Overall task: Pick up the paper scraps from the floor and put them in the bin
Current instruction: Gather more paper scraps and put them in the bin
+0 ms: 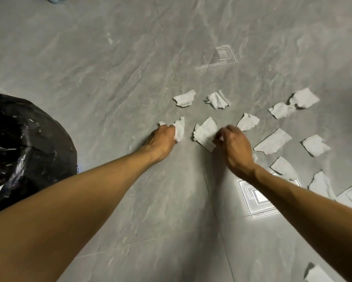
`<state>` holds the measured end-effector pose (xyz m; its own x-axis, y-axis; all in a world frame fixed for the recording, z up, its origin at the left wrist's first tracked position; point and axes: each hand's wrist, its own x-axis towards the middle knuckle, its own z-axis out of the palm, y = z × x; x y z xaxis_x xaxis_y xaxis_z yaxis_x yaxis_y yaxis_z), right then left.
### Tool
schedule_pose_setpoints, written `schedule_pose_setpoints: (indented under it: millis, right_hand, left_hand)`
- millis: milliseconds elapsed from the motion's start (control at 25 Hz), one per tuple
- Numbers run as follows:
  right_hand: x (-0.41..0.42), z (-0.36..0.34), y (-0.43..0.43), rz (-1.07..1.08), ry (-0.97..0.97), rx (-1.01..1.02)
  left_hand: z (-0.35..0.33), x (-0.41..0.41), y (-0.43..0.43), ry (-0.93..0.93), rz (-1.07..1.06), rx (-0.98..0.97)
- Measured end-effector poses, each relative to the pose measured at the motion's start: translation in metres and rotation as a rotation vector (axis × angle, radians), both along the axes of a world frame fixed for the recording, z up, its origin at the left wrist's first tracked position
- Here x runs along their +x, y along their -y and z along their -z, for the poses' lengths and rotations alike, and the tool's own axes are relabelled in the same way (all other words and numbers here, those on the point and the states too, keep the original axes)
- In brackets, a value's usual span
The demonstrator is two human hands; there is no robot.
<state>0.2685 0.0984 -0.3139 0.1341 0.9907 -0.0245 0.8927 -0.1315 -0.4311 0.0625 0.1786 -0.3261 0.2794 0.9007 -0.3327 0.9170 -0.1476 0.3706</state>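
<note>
Head view looks down on a grey marbled floor [114, 82] with both bare arms stretched forward. The left hand [162, 139] is clenched around a crumpled white scrap [179, 129], which sticks out past the knuckles close to the floor. The right hand [235, 143], slightly blurred, pinches the near edge of a flatter scrap [205, 133] between thumb and fingertips; that piece lies just right of the floor's tile joint [193, 139].

More paper scraps lie loose toward the right edge of the floor. Two crumpled ones [184, 98] [217, 99] sit side by side beyond the hands. A small one [248, 122] lies just past the right hand, and a pair of overlapping pieces [293, 103] lies farther right. A long torn piece [272, 141] and a squarish one [315, 145] rest beside the right wrist, with several more pieces [323, 185] partly hidden behind the right forearm. One scrap [317, 274] is at the floor's near right corner.

The bin [24, 147], lined with a glossy black bag, stands at the left edge of the floor, beside the left forearm, well apart from the scattered pieces. Bright square reflections [256, 198] show on the tiles under the right forearm.
</note>
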Motion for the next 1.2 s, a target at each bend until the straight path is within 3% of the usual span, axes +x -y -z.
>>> schedule_pose_setpoints:
  millis: [200,280,440,560,720,800,920,1040,1200]
  right_hand:
    - [-0.019,0.003,-0.032,-0.259,0.125,-0.1]
    - [-0.032,0.011,-0.026,-0.252,0.083,-0.099]
    - [-0.06,0.012,-0.005,-0.171,-0.306,-0.11]
    - [-0.105,-0.006,0.001,0.009,-0.639,-0.149]
    - [-0.182,-0.069,-0.013,0.022,-0.956,-0.129]
    - [-0.217,-0.113,-0.022,-0.093,-1.052,-0.082]
    - [-0.273,-0.169,-0.034,-0.32,-1.127,0.017]
    - [-0.324,-0.19,-0.045,-0.489,-0.998,0.085]
    - [-0.356,-0.173,-0.055,-0.819,-0.397,-0.077]
  left_hand:
    - [-0.037,-0.018,0.045,0.17,-0.079,0.052]
    - [-0.07,-0.03,0.065,0.301,-0.144,0.085]
    - [-0.152,-0.078,0.091,0.541,-0.253,0.099]
    - [-0.206,-0.138,0.099,0.672,-0.327,0.258]
    - [-0.222,-0.226,0.1,0.352,-0.503,0.596]
    - [-0.208,-0.262,0.099,0.15,-0.605,0.61]
    - [-0.181,-0.304,0.102,-0.011,-0.722,0.469]
    - [-0.16,-0.323,0.108,0.004,-0.779,0.354]
    - [-0.157,-0.33,0.111,0.098,-0.853,0.337]
